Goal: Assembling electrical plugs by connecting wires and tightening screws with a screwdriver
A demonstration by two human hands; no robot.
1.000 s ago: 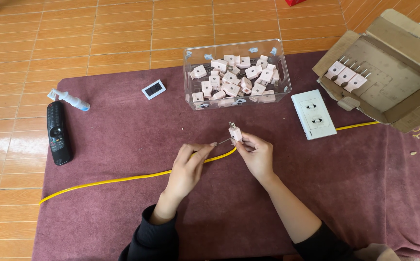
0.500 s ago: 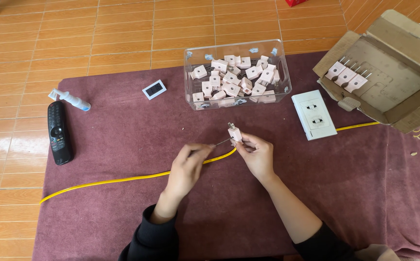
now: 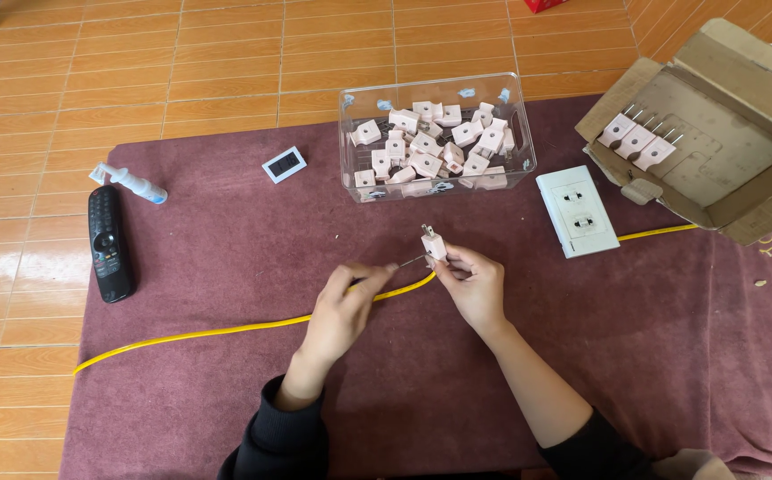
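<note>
Over the maroon cloth (image 3: 226, 240), near the clear bin of plugs (image 3: 437, 142), the right hand (image 3: 475, 284) pinches a pink plug (image 3: 434, 244) prongs-up to steady it, while the left hand (image 3: 341, 307) grips a thin screwdriver (image 3: 399, 264) aimed at its side, the yellow cable (image 3: 226, 331) running beneath.

A pale plug (image 3: 434, 244) is pinched upright in the right hand (image 3: 475, 283), just in front of the clear plastic bin (image 3: 517, 133) of like plugs. A thin screwdriver (image 3: 396, 266) is held by the left hand (image 3: 343, 311), its tip set at the plug's side. A yellow cable (image 3: 226, 330) is laid across the maroon cloth (image 3: 226, 240) beneath both hands. A white socket plate (image 3: 576, 211) is seen right of the bin, a cardboard box (image 3: 724, 133) further right, a black remote (image 3: 108, 242) far left.
</note>
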